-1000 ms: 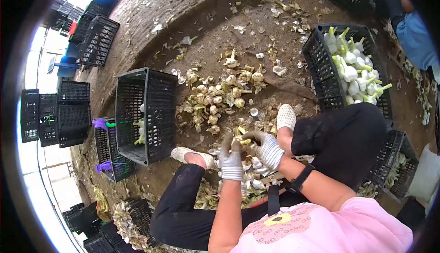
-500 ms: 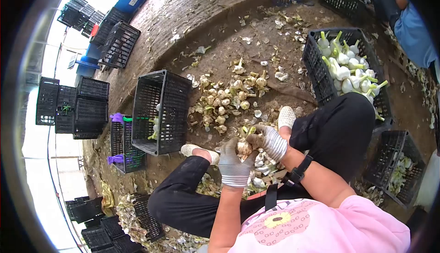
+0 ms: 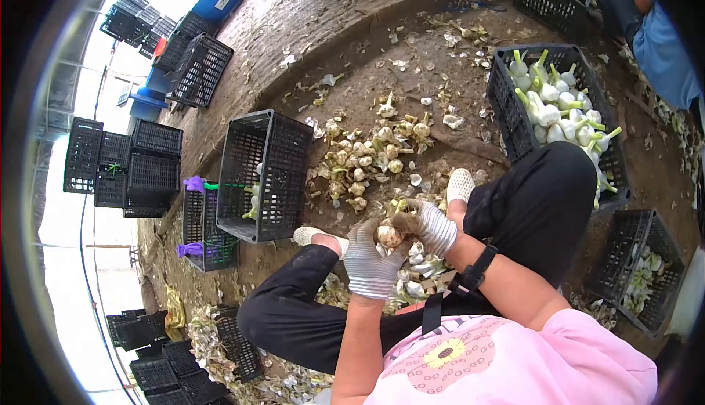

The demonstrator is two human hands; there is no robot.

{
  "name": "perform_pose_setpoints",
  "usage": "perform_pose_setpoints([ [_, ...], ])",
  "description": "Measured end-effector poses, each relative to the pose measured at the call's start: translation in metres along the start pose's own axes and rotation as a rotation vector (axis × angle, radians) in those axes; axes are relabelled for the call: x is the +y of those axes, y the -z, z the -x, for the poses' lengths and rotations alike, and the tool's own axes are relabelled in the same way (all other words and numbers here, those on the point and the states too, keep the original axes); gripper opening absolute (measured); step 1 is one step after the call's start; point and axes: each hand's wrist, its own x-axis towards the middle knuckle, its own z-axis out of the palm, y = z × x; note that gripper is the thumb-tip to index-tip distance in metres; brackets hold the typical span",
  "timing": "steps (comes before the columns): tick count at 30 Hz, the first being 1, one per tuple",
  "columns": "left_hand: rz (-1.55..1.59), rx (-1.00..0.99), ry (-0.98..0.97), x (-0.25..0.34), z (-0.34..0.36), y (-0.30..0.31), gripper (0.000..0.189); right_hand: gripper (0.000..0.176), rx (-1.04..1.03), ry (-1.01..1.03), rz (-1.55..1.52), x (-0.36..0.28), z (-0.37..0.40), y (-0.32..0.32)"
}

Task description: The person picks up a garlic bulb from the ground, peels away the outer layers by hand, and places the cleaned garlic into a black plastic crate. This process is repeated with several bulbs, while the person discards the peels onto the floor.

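Note:
Between my gloved hands is a garlic bulb [image 3: 390,234] with brownish outer skin and a short greenish stem. My left hand [image 3: 369,262] cups the bulb from the left, fingers curled round it. From the right, my right hand [image 3: 428,226] presses its dirty fingertips against the bulb near the stem. A pile of unpeeled garlic bulbs [image 3: 365,159] lies on the ground just beyond my hands. Below them, loose white and pale husks [image 3: 417,267] cover the ground between my legs.
At the right stands a black crate [image 3: 507,122] heaped with clean white garlic. A black crate [image 3: 283,177] at the left holds a few pieces. Another crate [image 3: 657,298] with pale leaves sits lower right. A person in blue [image 3: 664,52] is at the upper right edge.
The bulb has turned in my hands, so its rounded brown side shows more. My fingers have shifted slightly around it. The view has moved a little.

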Motion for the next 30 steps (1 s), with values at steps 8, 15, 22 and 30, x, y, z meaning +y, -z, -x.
perform_pose_setpoints([
  [8,-0.147,-0.014,-0.099,-0.002,-0.001,0.008,0.057,0.03,-0.054,-0.126,0.122,-0.025,0.014,-0.012],
  [15,0.054,-0.017,-0.019,-0.003,-0.004,0.012,0.057,0.026,-0.058,-0.027,0.294,-0.022,0.016,-0.014],
  [22,1.327,-0.168,0.579,-0.017,0.002,0.009,0.045,0.023,-0.056,0.072,0.315,-0.024,0.027,-0.027],
  [30,0.616,-0.024,0.32,-0.009,0.01,-0.009,0.052,0.02,-0.07,0.192,0.583,-0.019,0.024,-0.025],
])
